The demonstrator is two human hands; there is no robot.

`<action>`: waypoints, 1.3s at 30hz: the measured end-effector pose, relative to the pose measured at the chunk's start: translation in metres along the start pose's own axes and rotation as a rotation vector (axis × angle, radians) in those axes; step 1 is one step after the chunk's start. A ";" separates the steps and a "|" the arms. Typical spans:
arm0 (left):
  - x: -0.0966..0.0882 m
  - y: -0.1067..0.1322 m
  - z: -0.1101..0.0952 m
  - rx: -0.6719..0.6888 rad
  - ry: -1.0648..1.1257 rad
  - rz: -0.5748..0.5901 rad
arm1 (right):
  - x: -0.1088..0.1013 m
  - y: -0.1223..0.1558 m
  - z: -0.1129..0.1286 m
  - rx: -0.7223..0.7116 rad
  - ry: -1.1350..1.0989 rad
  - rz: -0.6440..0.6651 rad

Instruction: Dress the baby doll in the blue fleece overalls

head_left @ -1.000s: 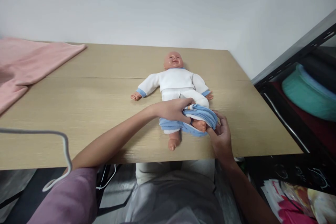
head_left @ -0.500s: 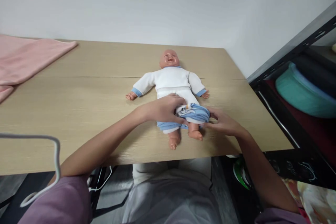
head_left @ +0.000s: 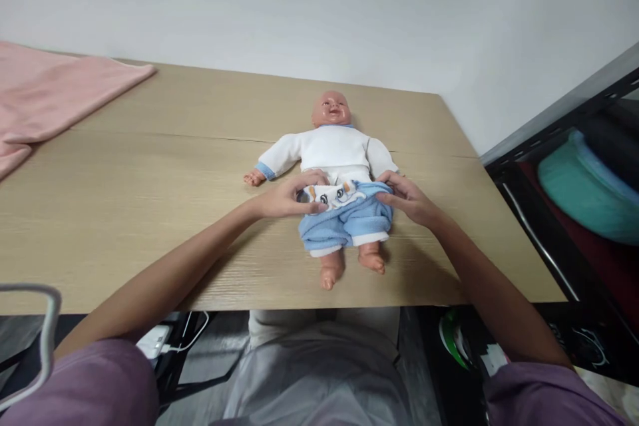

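A baby doll (head_left: 335, 146) in a white top with blue cuffs lies on its back on the table, head toward the wall and feet toward me. Blue doll pants (head_left: 344, 221) with white hems and a printed animal face cover both legs; the bare feet stick out below. At the left side of the waistband, my left hand (head_left: 294, 195) pinches the fabric between thumb and fingers. My right hand (head_left: 407, 198) grips the waistband's other side in the same way. White cloth shows between the top and the pants.
The wooden table (head_left: 190, 166) stands against a pale wall. A pink cloth (head_left: 60, 93) lies at its far left. To the right, a black shelf holds a teal basin (head_left: 589, 186). A white cable (head_left: 50, 326) hangs at the lower left.
Both hands have moved up the doll's legs, toward its waist. The pants, bunched around the lower legs before, are now spread up over the thighs.
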State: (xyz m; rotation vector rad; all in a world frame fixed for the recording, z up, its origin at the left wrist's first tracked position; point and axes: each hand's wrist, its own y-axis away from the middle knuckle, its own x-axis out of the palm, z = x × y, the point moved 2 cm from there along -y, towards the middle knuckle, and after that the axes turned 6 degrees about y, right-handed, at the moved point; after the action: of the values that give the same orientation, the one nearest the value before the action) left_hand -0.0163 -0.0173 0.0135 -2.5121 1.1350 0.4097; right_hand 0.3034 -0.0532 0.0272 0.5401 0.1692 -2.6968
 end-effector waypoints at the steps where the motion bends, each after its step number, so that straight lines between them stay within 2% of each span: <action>1: 0.004 0.002 0.005 -0.014 0.035 -0.089 | 0.002 -0.005 -0.006 0.000 -0.038 -0.021; 5: 0.015 0.004 0.018 -0.056 0.152 -0.396 | 0.015 -0.019 -0.027 0.015 -0.194 -0.159; 9: 0.018 -0.001 0.018 -0.033 0.158 -0.562 | 0.030 -0.024 -0.042 0.063 -0.316 -0.256; 11: 0.017 0.002 0.017 -0.069 0.165 -0.575 | 0.033 -0.024 -0.047 0.084 -0.314 -0.254; 13: 0.015 0.007 0.018 -0.090 0.172 -0.530 | 0.033 -0.021 -0.051 0.087 -0.283 -0.219; 17: 0.010 0.018 0.026 0.002 0.100 -0.284 | 0.029 -0.010 -0.050 0.022 -0.126 -0.156; 19: 0.008 0.020 0.029 0.081 0.013 -0.238 | 0.027 -0.007 -0.046 -0.030 -0.018 -0.193; 22: 0.009 0.022 0.035 0.143 -0.084 -0.351 | 0.027 -0.010 -0.036 -0.185 0.148 -0.337; 25: 0.013 0.018 0.047 0.101 -0.017 -0.487 | 0.028 -0.018 -0.032 -0.298 0.212 -0.399; 29: 0.015 0.002 0.059 -0.018 0.146 -0.636 | 0.027 -0.038 -0.042 -0.178 0.173 -0.349; 32: 0.015 -0.005 0.053 -0.065 0.175 -0.692 | 0.025 -0.052 -0.050 -0.154 0.115 -0.411; 35: 0.017 0.002 0.043 -0.073 0.127 -0.683 | 0.027 -0.054 -0.057 -0.132 0.116 -0.460; 37: 0.019 0.011 0.043 -0.087 0.053 -0.679 | 0.030 -0.046 -0.060 -0.059 0.086 -0.471; 39: 0.021 0.018 0.046 -0.107 -0.030 -0.699 | 0.033 -0.037 -0.062 0.062 -0.086 -0.452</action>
State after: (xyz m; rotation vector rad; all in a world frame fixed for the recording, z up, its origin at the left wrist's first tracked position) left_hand -0.0222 -0.0223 -0.0395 -2.7683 0.1765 0.3108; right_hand 0.2825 -0.0192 -0.0414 0.4452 0.2052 -3.1680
